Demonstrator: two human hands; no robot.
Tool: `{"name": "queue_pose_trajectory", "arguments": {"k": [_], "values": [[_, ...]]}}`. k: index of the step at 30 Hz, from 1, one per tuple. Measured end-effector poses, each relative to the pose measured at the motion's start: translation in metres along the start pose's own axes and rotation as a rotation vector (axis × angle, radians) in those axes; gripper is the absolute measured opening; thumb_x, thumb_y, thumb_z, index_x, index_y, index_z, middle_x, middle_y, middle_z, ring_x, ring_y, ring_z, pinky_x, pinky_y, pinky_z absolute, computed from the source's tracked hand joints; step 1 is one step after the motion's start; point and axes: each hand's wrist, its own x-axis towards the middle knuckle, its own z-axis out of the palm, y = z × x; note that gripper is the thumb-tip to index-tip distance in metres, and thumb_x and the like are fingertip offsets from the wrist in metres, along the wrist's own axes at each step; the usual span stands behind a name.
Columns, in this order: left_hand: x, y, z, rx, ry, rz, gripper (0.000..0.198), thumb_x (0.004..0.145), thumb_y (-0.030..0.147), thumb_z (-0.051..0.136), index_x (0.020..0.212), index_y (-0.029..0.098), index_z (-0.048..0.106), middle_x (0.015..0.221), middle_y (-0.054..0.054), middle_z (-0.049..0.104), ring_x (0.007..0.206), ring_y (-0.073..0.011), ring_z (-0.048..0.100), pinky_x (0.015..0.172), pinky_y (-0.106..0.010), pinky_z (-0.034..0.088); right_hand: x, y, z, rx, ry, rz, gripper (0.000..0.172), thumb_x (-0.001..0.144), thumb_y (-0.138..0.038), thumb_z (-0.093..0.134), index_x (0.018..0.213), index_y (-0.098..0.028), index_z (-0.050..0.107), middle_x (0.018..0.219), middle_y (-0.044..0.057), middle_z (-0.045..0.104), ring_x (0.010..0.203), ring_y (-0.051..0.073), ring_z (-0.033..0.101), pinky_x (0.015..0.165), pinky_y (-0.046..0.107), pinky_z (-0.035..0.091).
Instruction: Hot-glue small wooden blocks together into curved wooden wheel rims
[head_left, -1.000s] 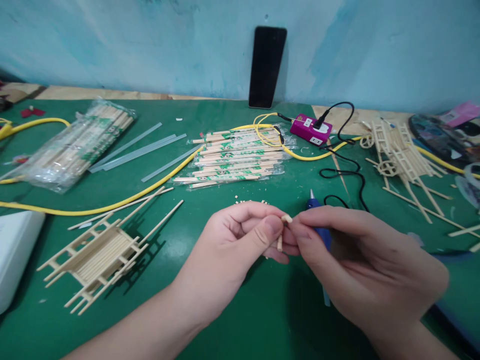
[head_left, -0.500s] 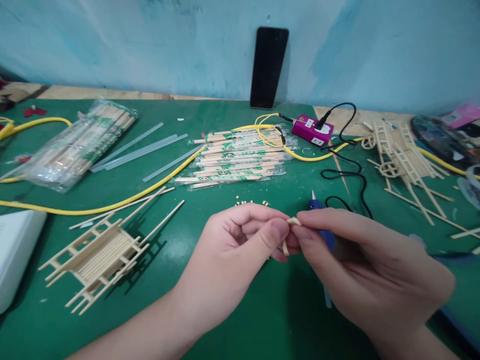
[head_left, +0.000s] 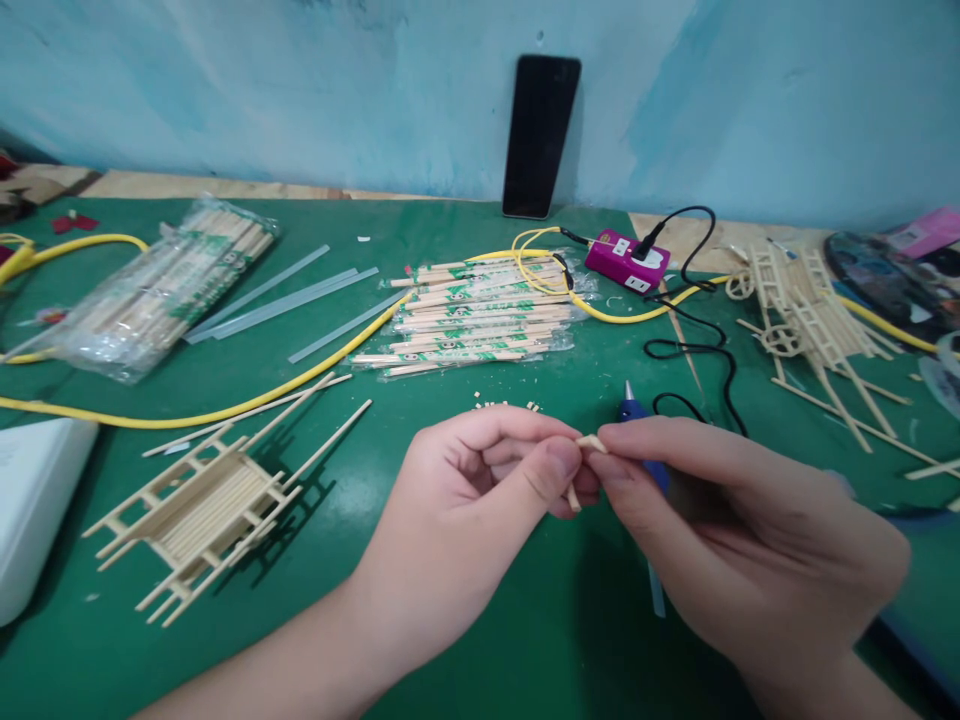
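The left hand (head_left: 457, 510) and right hand (head_left: 727, 520) pinch short wooden stick pieces (head_left: 591, 442) between their fingertips, above the green counter (head_left: 517, 640). A built stick frame (head_left: 202, 520) sits near the left edge; packs of wrapped chopsticks (head_left: 480, 325) lie farther back, still sealed.

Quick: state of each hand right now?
Left hand: closed, pinching a small wooden stick piece.
Right hand: closed, pinching the same piece from the other side.
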Motion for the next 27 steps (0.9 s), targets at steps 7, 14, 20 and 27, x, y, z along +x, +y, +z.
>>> {"name": "queue_pose_trajectory", "arguments": {"k": [7,14,20,27], "values": [[-0.003,0.0,0.002,0.211,0.146,0.158,0.007,0.097,0.022,0.088,0.09,0.021,0.087,0.083,-0.002,0.087,0.076,-0.0151,0.08,0.071,-0.021,0.065,-0.005,0.001,0.001,0.054,0.053,0.046,0.043,0.089,-0.004,0.083,0.122,-0.033,0.083,0.1,-0.002,0.091,0.069,0.02,0.084,0.067,0.032,0.075],[-0.01,-0.004,-0.002,0.628,0.207,0.499,0.005,0.101,0.023,0.085,0.098,0.027,0.086,0.097,0.0,0.087,0.089,-0.0163,0.08,0.079,-0.024,0.063,-0.001,0.0,0.0,0.054,0.06,0.101,0.027,0.089,-0.007,0.083,0.106,-0.029,0.084,0.09,-0.002,0.089,0.066,0.018,0.083,0.062,0.026,0.072],[-0.011,-0.004,-0.003,0.643,0.16,0.523,0.007,0.101,0.02,0.083,0.099,0.027,0.084,0.098,-0.002,0.084,0.096,-0.0199,0.079,0.084,-0.03,0.063,0.001,-0.001,0.0,0.085,0.057,0.132,0.026,0.088,-0.006,0.084,0.101,-0.028,0.084,0.087,-0.005,0.088,0.067,0.014,0.081,0.064,0.019,0.069],[-0.01,-0.003,-0.005,0.656,0.132,0.583,0.018,0.094,0.014,0.09,0.102,0.03,0.088,0.099,-0.001,0.086,0.096,-0.0216,0.079,0.087,-0.032,0.062,0.001,-0.004,-0.002,0.162,0.038,0.146,0.029,0.088,-0.002,0.081,0.1,-0.028,0.083,0.085,-0.005,0.087,0.064,0.016,0.081,0.062,0.022,0.071]]}}
